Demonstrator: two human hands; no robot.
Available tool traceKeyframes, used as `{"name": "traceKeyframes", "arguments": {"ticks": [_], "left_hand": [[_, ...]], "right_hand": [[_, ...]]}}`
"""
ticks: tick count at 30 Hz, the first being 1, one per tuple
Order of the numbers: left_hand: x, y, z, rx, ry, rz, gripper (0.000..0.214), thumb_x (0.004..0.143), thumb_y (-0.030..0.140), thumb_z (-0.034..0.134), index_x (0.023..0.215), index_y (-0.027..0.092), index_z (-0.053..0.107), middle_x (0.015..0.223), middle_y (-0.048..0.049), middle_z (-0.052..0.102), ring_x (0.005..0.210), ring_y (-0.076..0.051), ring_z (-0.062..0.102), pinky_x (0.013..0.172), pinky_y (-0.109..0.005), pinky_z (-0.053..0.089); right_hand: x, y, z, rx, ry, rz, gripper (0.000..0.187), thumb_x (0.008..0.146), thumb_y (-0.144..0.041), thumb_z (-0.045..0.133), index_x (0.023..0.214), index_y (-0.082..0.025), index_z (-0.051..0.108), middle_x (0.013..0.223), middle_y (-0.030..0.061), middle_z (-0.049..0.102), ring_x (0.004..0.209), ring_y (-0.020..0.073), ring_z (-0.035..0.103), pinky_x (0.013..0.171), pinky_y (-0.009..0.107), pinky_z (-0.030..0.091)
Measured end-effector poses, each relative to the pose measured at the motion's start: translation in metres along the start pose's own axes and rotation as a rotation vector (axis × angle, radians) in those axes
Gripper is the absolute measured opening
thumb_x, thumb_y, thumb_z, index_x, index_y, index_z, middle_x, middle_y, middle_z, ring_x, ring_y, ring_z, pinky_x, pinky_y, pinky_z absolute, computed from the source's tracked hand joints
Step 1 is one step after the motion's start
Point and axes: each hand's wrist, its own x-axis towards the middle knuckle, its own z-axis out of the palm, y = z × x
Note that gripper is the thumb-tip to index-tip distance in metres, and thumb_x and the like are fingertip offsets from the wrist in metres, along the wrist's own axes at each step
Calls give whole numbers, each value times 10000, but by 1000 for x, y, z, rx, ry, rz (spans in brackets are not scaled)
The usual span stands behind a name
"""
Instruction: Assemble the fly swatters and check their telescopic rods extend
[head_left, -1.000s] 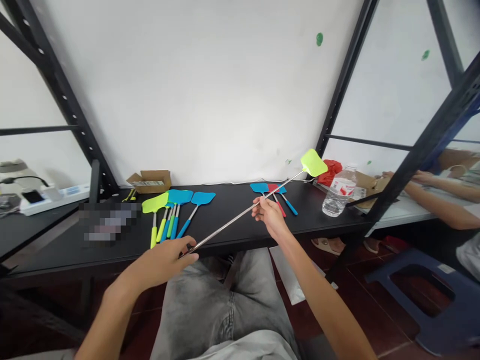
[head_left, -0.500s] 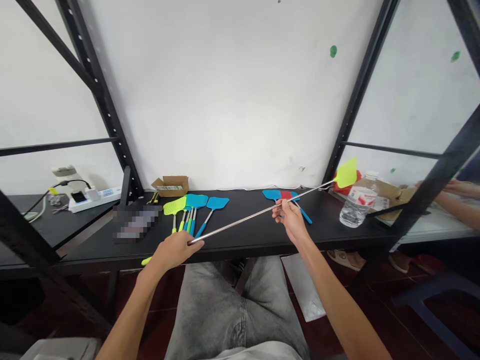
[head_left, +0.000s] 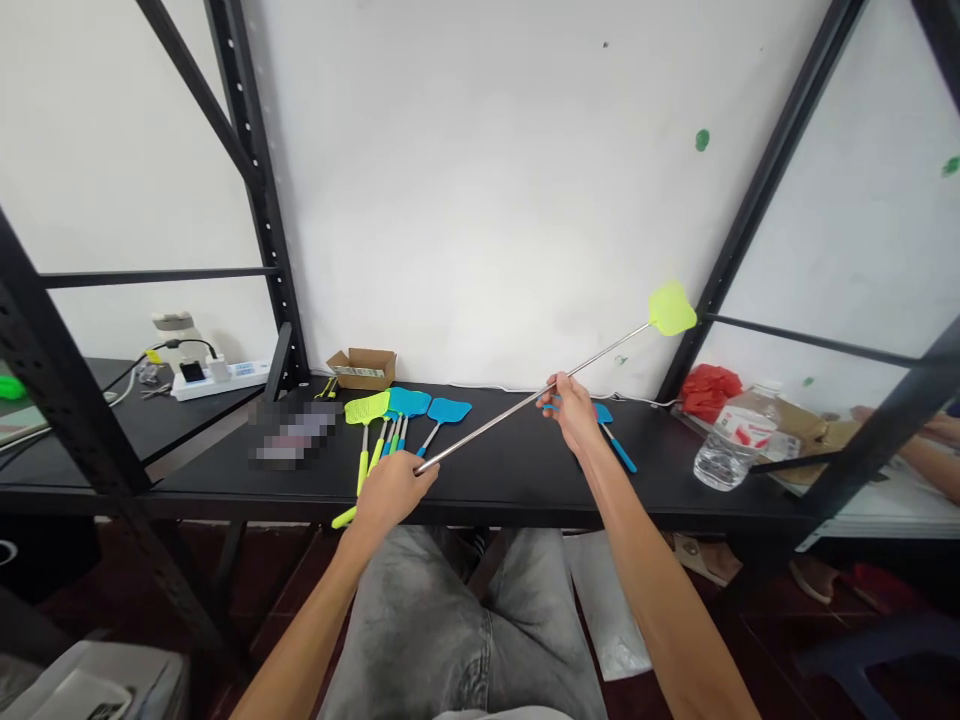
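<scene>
A yellow-green fly swatter (head_left: 672, 308) with a long metal rod slants up to the right across the desk, its head in front of the wall. My left hand (head_left: 391, 492) is closed around its lower end, and the yellow-green handle tip pokes out on the left. Farther up the rod, my right hand (head_left: 570, 408) pinches it between thumb and fingers. Beyond my left hand lie several more fly swatters, among them a yellow-green one (head_left: 367, 407) and a blue one (head_left: 449, 411). Partly hidden behind my right hand is another blue-handled swatter (head_left: 618, 447).
On the black desk (head_left: 495, 490) stand an open cardboard box (head_left: 363, 368) at the back left and a large water bottle (head_left: 739, 437) at the right. Near the bottle is a red plastic bag (head_left: 709, 390). Black metal posts (head_left: 259, 190) flank the desk. A power strip (head_left: 247, 374) lies left.
The held swatter's rod slants more steeply, with its head raised higher against the wall. Both hands keep their hold on it. The whole view has shifted slightly.
</scene>
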Motion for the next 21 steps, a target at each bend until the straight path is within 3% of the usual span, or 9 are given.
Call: {"name": "traceKeyframes", "arguments": {"ticks": [6, 9, 14, 18, 21], "left_hand": [[0, 28, 35, -302, 38, 60, 461, 862, 512, 455, 539, 203, 344, 510, 26, 356, 527, -127, 367, 535, -273, 206], [11, 44, 42, -440, 78, 67, 427, 852, 483, 480, 554, 198, 365, 519, 34, 373, 533, -117, 367, 541, -266, 228], [47, 79, 37, -652, 191, 145, 387, 835, 443, 506, 563, 190, 398, 534, 40, 391, 544, -108, 375, 546, -251, 247], [73, 94, 40, -813, 202, 177, 364, 827, 435, 502, 573, 190, 413, 518, 50, 365, 522, -101, 344, 523, -239, 228], [79, 88, 53, -835, 143, 160, 359, 837, 457, 475, 601, 185, 470, 527, 40, 417, 520, -106, 364, 520, -237, 228]], "right_hand": [[-23, 18, 62, -135, -246, 39, 458, 809, -666, 543, 828, -209, 566, 597, -18, 547, 538, 127, 581, 444, 203, 415], [-23, 19, 79, -130, -260, -16, 437, 837, -651, 515, 812, -216, 549, 586, -39, 483, 525, 118, 561, 448, 204, 434], [16, -23, 80, -297, -213, -146, 403, 852, -607, 515, 785, -211, 548, 552, -45, 443, 519, 118, 548, 428, 191, 416], [45, -56, 78, -346, -142, -84, 357, 862, -511, 546, 712, -188, 567, 546, -37, 431, 522, 111, 531, 435, 191, 410], [57, -64, 79, -242, -32, -10, 336, 882, -462, 539, 697, -184, 572, 597, -26, 456, 523, 103, 526, 434, 198, 404]]}}
